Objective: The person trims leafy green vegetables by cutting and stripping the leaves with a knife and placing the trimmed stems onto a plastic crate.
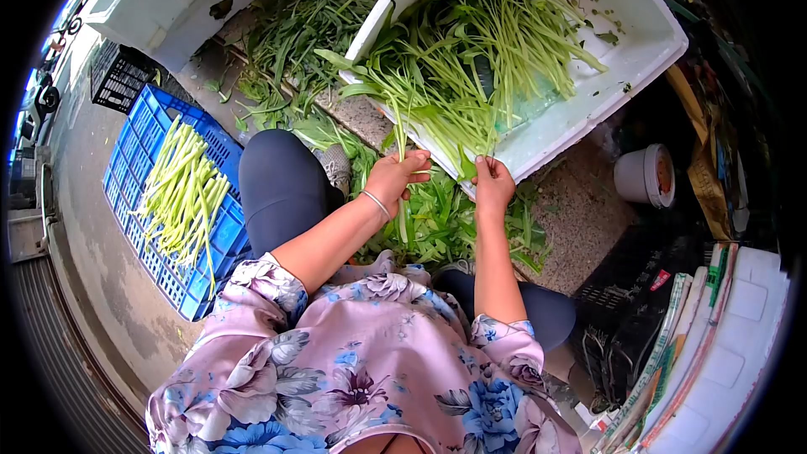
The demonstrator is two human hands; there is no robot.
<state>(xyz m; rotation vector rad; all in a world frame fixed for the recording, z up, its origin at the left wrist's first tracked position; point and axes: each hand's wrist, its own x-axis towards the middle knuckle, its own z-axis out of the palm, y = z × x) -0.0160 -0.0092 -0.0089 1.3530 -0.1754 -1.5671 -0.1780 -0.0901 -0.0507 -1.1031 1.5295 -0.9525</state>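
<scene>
floral shirt [378, 361] nearest camera; head view: left hand [399, 181] closed on pale green stems [402, 130]; right hand [494, 185] pinching a green leaf [466, 166], beside rim of white foam box [538, 139]; cut stalks [181, 193] on blue crate [160, 261]

Bright daylight, fisheye warp, blk edges
</scene>
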